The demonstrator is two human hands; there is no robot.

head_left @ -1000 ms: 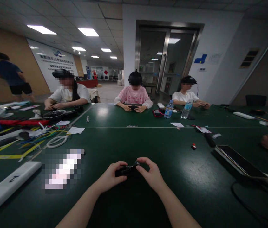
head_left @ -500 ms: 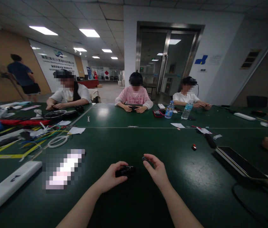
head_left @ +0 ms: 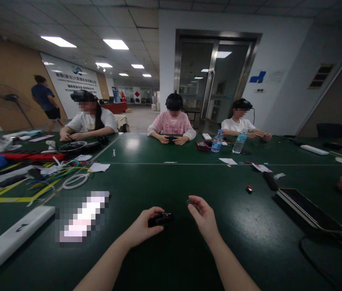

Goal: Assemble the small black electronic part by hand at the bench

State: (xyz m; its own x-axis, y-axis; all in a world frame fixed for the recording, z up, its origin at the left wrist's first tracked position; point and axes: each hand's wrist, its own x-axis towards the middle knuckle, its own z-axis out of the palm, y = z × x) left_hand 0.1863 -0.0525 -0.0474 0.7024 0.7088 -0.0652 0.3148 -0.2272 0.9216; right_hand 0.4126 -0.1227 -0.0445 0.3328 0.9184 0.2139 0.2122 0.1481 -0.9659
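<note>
Just above the middle of the near table edge, my left hand point(head_left: 145, 226) is closed around one end of a small dark object point(head_left: 164, 218). That object is black and rounded with a shiny top; its exact kind is not clear. To its right, my right hand point(head_left: 204, 218) is raised slightly with thumb and forefinger brought together. A tiny dark bluish piece point(head_left: 188, 201) shows at those fingertips, too small to name. A gap separates the two hands.
A blurred-out lit screen point(head_left: 84, 216) and a white power-strip-like bar point(head_left: 15, 236) lie left. At right are a small red item point(head_left: 249, 189) and a phone-like device point(head_left: 310, 208). Water bottles point(head_left: 217, 141) stand farther back. People sit across the green table point(head_left: 146, 182).
My right hand has shifted slightly right, away from the black object. My left hand keeps its hold. A person in the background has walked rightward.
</note>
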